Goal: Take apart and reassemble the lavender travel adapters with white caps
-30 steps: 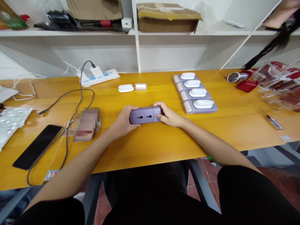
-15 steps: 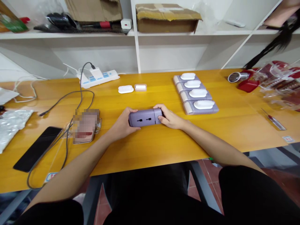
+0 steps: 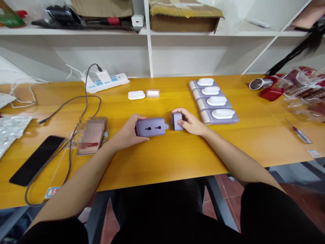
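Observation:
My left hand is closed around a purple plastic body, a rounded box with two black marks on its face and a small nozzle at its right end. In my right hand is a purple cap, pinched between thumb and fingers. A narrow gap separates the cap from the nozzle. Beyond my hands lie a white bristled oval piece and a small clear-edged piece with a white roll. To the right, several similar purple cases lie in a row, each topped by a white oval piece.
A black phone, a second phone and a grey cable are on the left. A power strip stands at the back. On the right are a screwdriver and a red grater-like item. Shelves rise behind.
The purple cap has come off the body's right end and exposed the nozzle. My right hand has moved slightly right with the cap, my left hand slightly left with the body.

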A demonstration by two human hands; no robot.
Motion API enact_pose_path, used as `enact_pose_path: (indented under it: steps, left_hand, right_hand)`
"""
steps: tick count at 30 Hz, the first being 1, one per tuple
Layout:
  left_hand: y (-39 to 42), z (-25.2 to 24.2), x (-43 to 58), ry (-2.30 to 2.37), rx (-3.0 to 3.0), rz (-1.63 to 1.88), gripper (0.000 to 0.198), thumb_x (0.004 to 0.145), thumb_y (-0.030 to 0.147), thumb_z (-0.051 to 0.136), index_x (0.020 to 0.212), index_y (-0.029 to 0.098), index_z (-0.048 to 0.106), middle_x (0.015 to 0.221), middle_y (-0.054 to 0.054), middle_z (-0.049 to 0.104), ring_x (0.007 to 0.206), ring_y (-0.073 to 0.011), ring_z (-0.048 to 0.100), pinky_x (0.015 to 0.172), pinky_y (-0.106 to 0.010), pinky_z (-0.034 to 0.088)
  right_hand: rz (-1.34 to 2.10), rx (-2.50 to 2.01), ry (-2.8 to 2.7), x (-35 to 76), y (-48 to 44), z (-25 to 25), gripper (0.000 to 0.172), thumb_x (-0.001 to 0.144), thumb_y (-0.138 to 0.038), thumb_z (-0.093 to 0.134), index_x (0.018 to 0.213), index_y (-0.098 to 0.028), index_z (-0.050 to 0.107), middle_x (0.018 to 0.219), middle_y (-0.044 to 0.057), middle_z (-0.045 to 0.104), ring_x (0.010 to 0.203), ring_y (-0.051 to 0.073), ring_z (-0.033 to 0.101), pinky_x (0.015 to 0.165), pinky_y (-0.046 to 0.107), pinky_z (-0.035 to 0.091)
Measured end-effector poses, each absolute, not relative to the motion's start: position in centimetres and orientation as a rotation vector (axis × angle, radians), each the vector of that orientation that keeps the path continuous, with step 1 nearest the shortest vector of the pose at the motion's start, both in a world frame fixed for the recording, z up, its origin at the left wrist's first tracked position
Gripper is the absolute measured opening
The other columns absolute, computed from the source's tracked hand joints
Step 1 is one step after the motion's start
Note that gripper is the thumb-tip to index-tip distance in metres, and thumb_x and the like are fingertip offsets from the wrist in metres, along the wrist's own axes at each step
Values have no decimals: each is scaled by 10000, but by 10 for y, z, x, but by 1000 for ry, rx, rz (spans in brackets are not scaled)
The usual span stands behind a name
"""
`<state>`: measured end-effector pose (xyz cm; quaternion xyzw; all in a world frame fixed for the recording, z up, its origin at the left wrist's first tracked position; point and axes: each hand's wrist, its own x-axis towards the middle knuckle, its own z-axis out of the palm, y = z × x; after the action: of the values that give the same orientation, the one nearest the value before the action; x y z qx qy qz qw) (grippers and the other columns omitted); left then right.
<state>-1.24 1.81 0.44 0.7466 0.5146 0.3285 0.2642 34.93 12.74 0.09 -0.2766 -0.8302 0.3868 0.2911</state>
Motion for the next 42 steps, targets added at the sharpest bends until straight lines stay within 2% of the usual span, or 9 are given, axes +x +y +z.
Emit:
enact_pose_path:
  steps: [7,13,21,25,28,31,36,38,42]
  left_hand:
    - [20,20,-22,1439,2088,778,830,724,507,1053,1398,279,626,1454,-120,640,1401,-397,649,1246,-617,548]
    - [18,34,-29,1495,1972,565,856,711,627,1030,1397,269,663,1427,-121,711,1328,-409,700,1179,-609,578]
    - [16,32,-36,1399,2002,458,973,680,748,1031,1467,294,686,1509,-145,709,1422,-451,665,1289,-684,484]
    - [14,25,-26,1314,2007,781,1031,879,787,911,1706,318,512,1610,-172,651,1455,-414,653,1313,-664,474]
    - [12,23,-9,1335,2044,1141,1043,911,755,914,1748,321,468,1638,-177,624,1378,-366,690,1253,-582,551]
    - [6,26,7,1379,2137,1226,864,919,698,938,1634,321,633,1500,-142,731,1214,-325,747,1172,-539,611]
    - [0,32,13,1355,2200,1179,312,1102,512,774,1295,291,881,1134,-89,865,971,-252,795,973,-407,667]
    - [-1,32,12,1347,2197,1166,281,1127,460,734,1272,287,902,1077,-84,876,938,-239,805,939,-377,666]
    - [-2,33,11,1334,2215,1165,372,1080,479,823,1406,304,866,1019,-59,875,828,-205,776,860,-338,656]
  right_hand:
    - [964,-911,-2060,349,131,11,414,957,-352,653,1359,-259,675,1035,33,675,908,246,623,814,406,595]
    - [1082,-1190,-1685,345,130,21,422,917,-393,646,1329,-301,644,995,25,548,739,230,610,466,364,594]
    - [1077,-1111,-1388,347,139,21,368,913,-448,679,1254,-320,633,1077,40,548,792,199,590,465,304,640]
    - [1420,-929,-1308,334,129,16,471,884,-538,748,1277,-320,610,1105,29,623,804,196,629,522,334,701]
    - [1654,-785,-1323,320,113,17,525,880,-554,814,1294,-305,606,1098,14,651,771,172,661,554,338,723]
    - [1789,-667,-1364,310,97,19,514,918,-547,848,1303,-286,629,1070,7,658,747,158,684,546,316,716]
    - [1890,-603,-1416,305,83,22,522,944,-563,909,1302,-263,675,1135,30,689,783,150,726,575,289,725]
    - [1900,-600,-1427,306,83,22,535,950,-573,921,1319,-261,690,1140,31,690,795,149,734,586,282,727]
    - [1895,-589,-1436,307,84,20,571,952,-579,933,1369,-269,697,1147,24,691,789,142,741,589,283,729]
